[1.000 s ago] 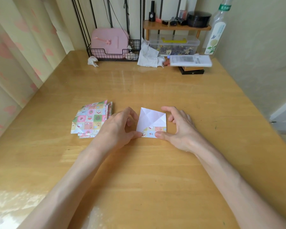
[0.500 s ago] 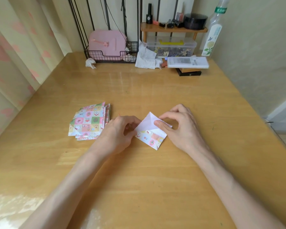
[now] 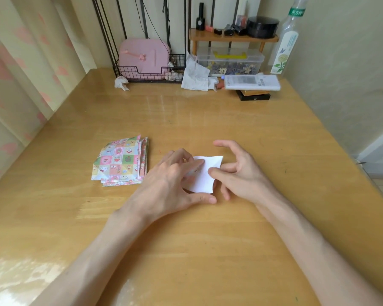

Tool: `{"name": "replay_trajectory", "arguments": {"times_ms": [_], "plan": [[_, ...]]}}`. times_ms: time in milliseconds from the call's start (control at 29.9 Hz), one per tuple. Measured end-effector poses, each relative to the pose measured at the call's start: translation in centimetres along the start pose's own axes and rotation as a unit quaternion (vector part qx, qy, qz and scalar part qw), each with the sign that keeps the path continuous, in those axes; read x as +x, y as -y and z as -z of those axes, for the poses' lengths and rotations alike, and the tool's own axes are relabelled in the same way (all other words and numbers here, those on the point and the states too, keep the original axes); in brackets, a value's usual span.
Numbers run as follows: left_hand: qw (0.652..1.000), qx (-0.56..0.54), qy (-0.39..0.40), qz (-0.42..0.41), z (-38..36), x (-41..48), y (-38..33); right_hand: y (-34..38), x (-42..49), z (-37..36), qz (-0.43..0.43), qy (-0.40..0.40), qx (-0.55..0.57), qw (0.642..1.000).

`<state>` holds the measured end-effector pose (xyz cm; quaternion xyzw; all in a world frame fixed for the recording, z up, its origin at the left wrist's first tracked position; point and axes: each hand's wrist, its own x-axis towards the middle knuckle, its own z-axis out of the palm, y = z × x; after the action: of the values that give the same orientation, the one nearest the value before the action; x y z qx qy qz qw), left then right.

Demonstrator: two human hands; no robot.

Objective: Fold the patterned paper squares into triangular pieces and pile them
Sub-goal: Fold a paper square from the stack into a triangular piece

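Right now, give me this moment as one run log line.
step: folding paper, white side up | left hand: presses paper | right hand: thumb on paper | pile: left of hands, untouched
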<state>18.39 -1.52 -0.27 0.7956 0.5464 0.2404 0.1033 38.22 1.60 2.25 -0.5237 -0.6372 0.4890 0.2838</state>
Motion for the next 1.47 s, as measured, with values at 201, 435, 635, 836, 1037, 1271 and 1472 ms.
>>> {"name": "replay_trajectory", "arguments": {"times_ms": [201, 435, 635, 836, 1037, 1271, 1472], "plan": [[0.998, 0.046, -0.020, -0.023, -0.1, 0.0, -0.4, 0.0, 0.2, 0.5, 0.049, 0.007, 0.014, 0.999], [0.998, 0.035, -0.042, 0.012, -0.1, 0.1, -0.3, -2.4, 1.5, 1.5, 0.133, -0.132, -0.254, 0.949], [0.998, 0.027, -0.059, 0.009, -0.1, 0.1, -0.3, -2.7, 1.7, 1.6, 0.266, -0.178, -0.320, 0.892], [0.995, 0.067, -0.066, -0.017, 0.0, 0.3, 0.3, -1.7, 0.6, 0.7, 0.307, -0.042, -0.276, 0.910], [0.998, -0.043, -0.036, 0.026, 0.8, 0.0, 0.3, -2.7, 1.2, 1.9, 0.250, -0.027, -0.278, 0.927], [0.993, -0.101, -0.017, 0.061, 1.2, -0.3, 0.2, -3.0, 1.2, 2.0, 0.198, 0.010, -0.254, 0.947], [0.991, -0.080, -0.041, 0.098, 0.7, -0.2, 1.3, -3.4, 1.4, 0.5, 0.176, -0.041, -0.256, 0.950]]}}
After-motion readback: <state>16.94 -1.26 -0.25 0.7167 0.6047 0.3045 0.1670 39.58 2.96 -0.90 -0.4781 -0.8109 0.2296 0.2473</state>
